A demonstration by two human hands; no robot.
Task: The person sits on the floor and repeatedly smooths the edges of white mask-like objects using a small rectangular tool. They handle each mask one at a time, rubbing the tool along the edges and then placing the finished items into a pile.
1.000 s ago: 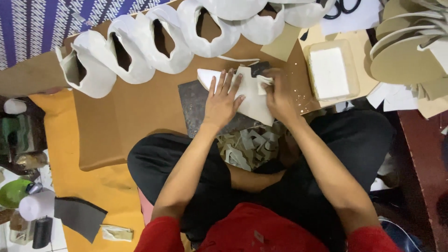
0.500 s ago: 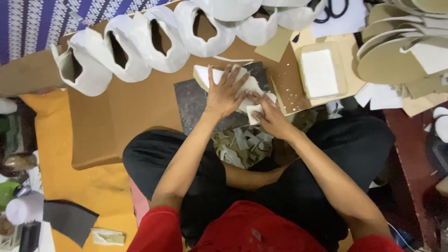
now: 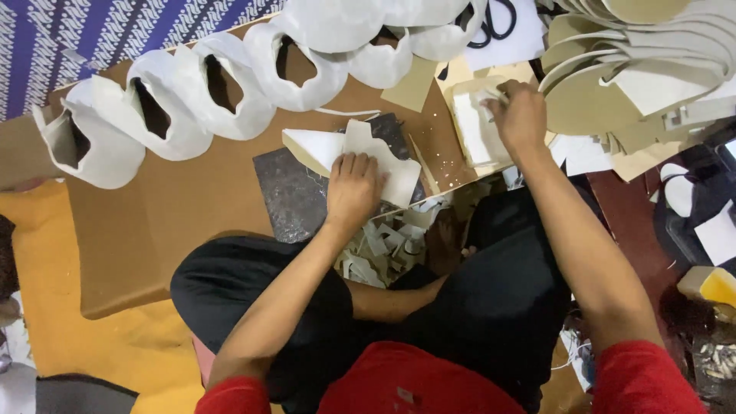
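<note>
My left hand [image 3: 354,188] lies palm down on a white cut piece [image 3: 391,170], pinning it to a dark cutting mat [image 3: 287,195] on the brown board [image 3: 176,207]. The fingers lie flat and close together. My right hand [image 3: 521,115] is stretched out to the right, over a white rectangular pad [image 3: 466,134] that sits in a shallow tan tray. Its fingers are curled at the pad's top edge. Whether they hold anything is hidden.
A row of white shoe uppers [image 3: 207,100] curves along the board's far side. Stacked tan insoles [image 3: 636,61] sit at the top right, with black scissors [image 3: 491,19] beside them. White offcuts [image 3: 383,245] fill my lap. Yellow matting [image 3: 77,345] lies at the left.
My right hand has left the white piece on the mat and reached right to the white pad. My left hand stays on the piece, which is more uncovered.
</note>
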